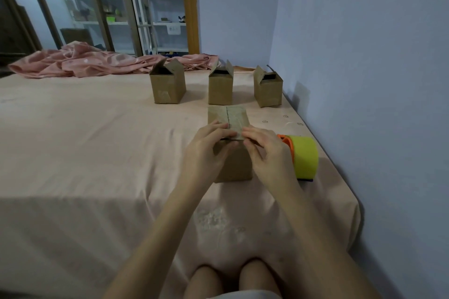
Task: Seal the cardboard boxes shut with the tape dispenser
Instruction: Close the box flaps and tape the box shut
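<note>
A small cardboard box (230, 116) stands on the bed in front of me with its top flaps folded shut, a seam running down the middle. My left hand (206, 148) and my right hand (267, 150) press on the near edge of its top, fingers curled over the front. A tape dispenser (303, 155) with a yellow roll and orange frame lies just right of the box, untouched. Three more cardboard boxes stand in a row behind with flaps up: left (167, 86), middle (220, 87), right (268, 88).
The bed (97, 141) has a pale pink sheet. A crumpled pink blanket (80, 60) lies along its far edge. A blue wall (364, 80) runs close along the right side. My knees (230, 279) show at the bottom, against the bed's near edge.
</note>
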`<action>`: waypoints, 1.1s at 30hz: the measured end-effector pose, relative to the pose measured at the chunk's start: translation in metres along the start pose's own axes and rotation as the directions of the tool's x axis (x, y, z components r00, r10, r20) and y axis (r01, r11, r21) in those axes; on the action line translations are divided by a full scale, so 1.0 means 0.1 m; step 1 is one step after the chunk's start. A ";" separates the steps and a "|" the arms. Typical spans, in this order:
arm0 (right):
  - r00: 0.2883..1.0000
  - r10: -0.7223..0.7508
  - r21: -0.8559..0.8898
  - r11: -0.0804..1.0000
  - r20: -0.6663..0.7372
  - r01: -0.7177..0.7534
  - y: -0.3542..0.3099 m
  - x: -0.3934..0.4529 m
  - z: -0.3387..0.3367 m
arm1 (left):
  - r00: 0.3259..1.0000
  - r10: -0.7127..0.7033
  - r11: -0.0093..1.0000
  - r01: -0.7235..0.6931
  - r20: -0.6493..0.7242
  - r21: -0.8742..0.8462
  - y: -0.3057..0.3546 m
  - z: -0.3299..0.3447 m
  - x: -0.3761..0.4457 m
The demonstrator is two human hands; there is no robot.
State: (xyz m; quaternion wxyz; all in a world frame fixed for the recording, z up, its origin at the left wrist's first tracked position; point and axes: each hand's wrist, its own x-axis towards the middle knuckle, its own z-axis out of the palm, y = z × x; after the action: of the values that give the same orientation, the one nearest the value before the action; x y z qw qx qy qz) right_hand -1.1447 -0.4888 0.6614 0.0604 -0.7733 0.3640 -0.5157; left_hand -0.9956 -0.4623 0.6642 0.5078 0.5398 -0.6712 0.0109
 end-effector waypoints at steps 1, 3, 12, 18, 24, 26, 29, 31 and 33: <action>1.000 -0.006 -0.014 1.000 -0.001 0.006 0.02 -0.02 -0.01 | 1.000 0.007 1.000 -0.007 0.006 0.007 0.00 0.02 -0.01; 1.000 -0.011 -0.014 1.000 -0.004 0.011 0.05 -0.04 -0.02 | 1.000 0.021 1.000 -0.021 0.020 0.001 -0.01 0.04 -0.03; 0.997 -0.012 0.062 0.998 -0.079 0.016 0.00 -0.06 0.01 | 0.986 0.089 0.995 -0.081 0.138 -0.062 -0.09 -0.06 -0.07; 0.980 -0.053 -0.048 0.998 -0.189 0.045 0.01 -0.07 -0.08 | 0.983 0.121 0.989 -0.108 0.135 -0.100 0.01 0.05 -0.04; 0.989 -0.067 -0.121 0.991 -0.133 0.051 0.12 -0.12 -0.32 | 0.985 0.127 0.987 -0.113 0.121 -0.115 0.16 0.28 -0.05; 0.982 -0.128 -0.190 0.977 -0.136 0.101 0.16 -0.18 -0.39 | 0.989 0.105 0.987 -0.091 0.106 -0.130 0.17 0.32 -0.06; 0.953 -0.058 -0.251 0.968 -0.297 -0.019 0.27 -0.35 -0.50 | 0.995 0.017 0.987 0.000 0.103 -0.161 0.16 0.32 -0.07; 0.916 0.120 -0.119 0.977 -0.383 -0.177 0.38 -0.47 -0.55 | 0.993 0.015 0.986 0.004 0.114 -0.165 0.14 0.32 -0.07; 0.886 0.358 0.039 0.931 -0.295 -0.363 0.49 -0.57 -0.54 | 0.993 0.031 0.987 -0.012 0.116 -0.161 0.13 0.32 -0.08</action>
State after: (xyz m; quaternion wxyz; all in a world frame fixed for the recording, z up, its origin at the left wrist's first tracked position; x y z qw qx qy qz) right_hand -1.2266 -0.4739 0.6206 0.0930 -0.6063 0.5103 -0.6027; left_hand -1.0271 -0.4696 0.6499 0.5089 0.4896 -0.7046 -0.0696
